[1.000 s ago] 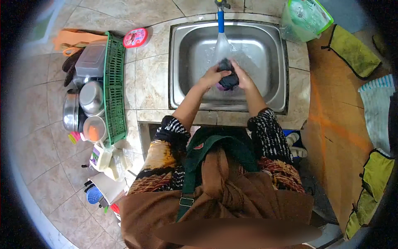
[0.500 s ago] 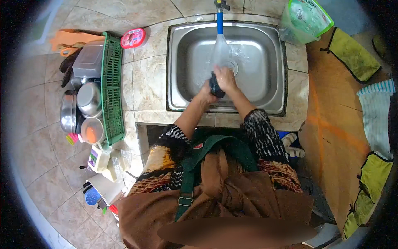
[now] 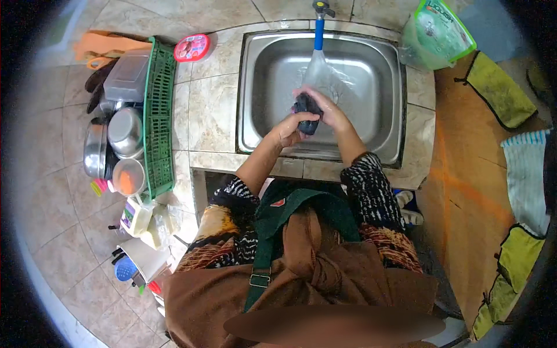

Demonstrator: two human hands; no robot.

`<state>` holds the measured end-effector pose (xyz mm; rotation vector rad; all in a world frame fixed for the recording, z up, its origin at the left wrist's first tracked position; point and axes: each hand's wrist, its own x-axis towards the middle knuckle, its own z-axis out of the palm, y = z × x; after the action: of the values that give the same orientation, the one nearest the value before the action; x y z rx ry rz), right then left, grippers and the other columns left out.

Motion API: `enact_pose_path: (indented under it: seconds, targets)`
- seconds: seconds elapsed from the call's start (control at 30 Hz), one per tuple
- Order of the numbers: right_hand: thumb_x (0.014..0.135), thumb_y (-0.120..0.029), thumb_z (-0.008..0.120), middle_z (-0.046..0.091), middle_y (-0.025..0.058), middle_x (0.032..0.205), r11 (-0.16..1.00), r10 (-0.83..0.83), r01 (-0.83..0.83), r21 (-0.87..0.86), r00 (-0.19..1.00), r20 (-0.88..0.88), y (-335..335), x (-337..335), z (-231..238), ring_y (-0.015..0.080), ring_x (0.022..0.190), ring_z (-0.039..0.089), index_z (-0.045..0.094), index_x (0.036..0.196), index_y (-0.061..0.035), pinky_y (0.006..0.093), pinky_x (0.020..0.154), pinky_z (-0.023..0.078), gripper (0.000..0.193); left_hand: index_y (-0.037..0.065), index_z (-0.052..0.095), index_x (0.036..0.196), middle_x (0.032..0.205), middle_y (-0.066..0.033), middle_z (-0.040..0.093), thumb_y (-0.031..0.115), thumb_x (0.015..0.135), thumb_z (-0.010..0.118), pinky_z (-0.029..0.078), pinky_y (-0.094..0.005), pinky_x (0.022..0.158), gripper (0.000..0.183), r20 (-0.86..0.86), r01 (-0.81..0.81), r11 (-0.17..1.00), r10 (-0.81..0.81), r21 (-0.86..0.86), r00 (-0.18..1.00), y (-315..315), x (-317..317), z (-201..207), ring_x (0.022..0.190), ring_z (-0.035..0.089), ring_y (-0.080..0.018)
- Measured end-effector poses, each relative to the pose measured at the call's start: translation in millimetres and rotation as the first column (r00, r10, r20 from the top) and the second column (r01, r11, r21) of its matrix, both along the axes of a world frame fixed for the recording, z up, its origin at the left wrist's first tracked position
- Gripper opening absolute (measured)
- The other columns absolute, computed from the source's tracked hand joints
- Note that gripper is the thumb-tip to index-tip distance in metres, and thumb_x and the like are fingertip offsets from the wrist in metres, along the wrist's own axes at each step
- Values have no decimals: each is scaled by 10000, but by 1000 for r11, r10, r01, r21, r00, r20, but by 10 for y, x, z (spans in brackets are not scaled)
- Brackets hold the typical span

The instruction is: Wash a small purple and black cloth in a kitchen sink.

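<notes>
Over the steel sink (image 3: 383, 116), both my hands hold a wet, dark, rounded oblong object (image 3: 307, 110) whose kind I cannot make out. My left hand (image 3: 292, 129) grips its lower end, thumb laid across the near side. My right hand (image 3: 328, 109) wraps its far and right sides, with the fingertips partly hidden. Just beyond the hands, water streams from a tap (image 3: 322, 8) fitted with a blue hose end (image 3: 319, 36), spreading into the basin.
On the left, a green plastic rack (image 3: 155, 116) stands beside metal bowls (image 3: 125, 131) and a clear container (image 3: 125, 78). A pink box (image 3: 192, 47) sits at the sink's far left. A clear green-rimmed tub (image 3: 432, 37) stands far right, near yellow-green cloths (image 3: 500, 90).
My right hand has shifted from over the dark object to its far right side, uncovering more of it. My left thumb now lies across it.
</notes>
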<state>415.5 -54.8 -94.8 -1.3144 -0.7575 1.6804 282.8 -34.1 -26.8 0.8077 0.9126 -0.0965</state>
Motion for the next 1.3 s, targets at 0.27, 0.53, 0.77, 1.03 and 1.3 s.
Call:
enact_pose_path:
  seconds: [0.27,0.53,0.77,1.03,1.3]
  targets:
    - [885,-323,483,581,87,914,945,-184,325,33,614,-768,-224,-309,687,142,791,538,303,1330,-55,247,750,467,550,8,499,1003,881,-48,556,119,841,551,437,-222,557,203,63,-585,632,705,-509,706,-320,-97,64,643,545,-142]
    - [880,-264,513,387,-53,581,999,9,-25,-36,920,-392,200,-335,419,52,504,353,515,799,-89,208,440,287,193,136,442,689,557,73,323,173,865,510,184,-167,347,192,207,-119,841,264,-528,942,-90,-203,-136,406,247,-23]
    - [839,-355,499,581,144,662,994,91,-109,4,851,517,418,-453,311,258,572,547,572,730,-6,371,563,438,373,126,420,640,522,35,349,244,818,512,179,-244,352,233,-25,-143,989,142,-36,989,-152,-80,-112,382,265,-79]
    - [801,-322,489,585,263,908,982,19,-169,79,512,859,487,-735,663,389,884,561,635,847,-17,407,795,444,341,98,486,646,523,-19,457,300,800,512,271,-286,373,256,-131,-156,924,213,349,968,-79,-166,-273,398,398,-130]
    - [835,-314,529,603,116,903,940,-338,293,-174,857,-388,464,-328,332,218,837,582,570,974,-45,343,754,461,305,56,541,749,564,-8,491,210,745,635,387,-265,453,180,-67,-174,846,239,503,969,47,-447,125,471,480,-128]
